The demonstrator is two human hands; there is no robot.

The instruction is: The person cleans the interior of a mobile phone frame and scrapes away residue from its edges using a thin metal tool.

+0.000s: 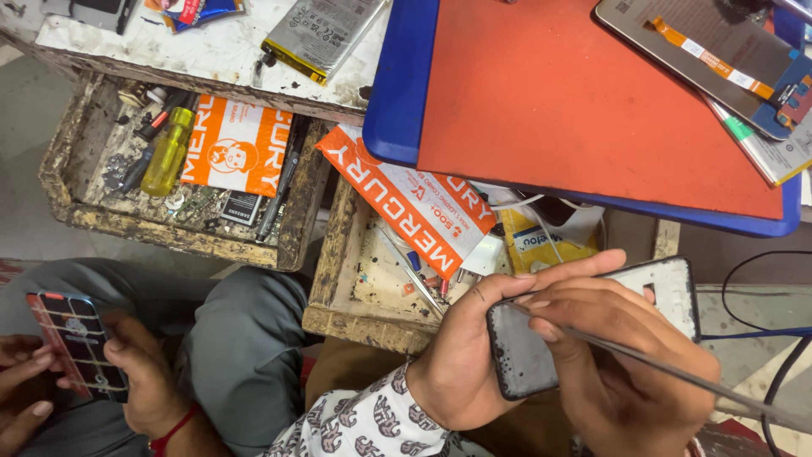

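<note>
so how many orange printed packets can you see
2: one orange printed packet lies flat in the left wooden drawer; another orange printed packet leans over the right wooden drawer. Others may be hidden.

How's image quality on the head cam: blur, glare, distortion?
Head view: even, soft light, faint shadows. The thin grey metal tool in the right hand smears toward the frame edge; the dark phone frame in the left hand is sharp. Mild sheen on the orange mat. Wide-angle tilt at the edges.
</note>
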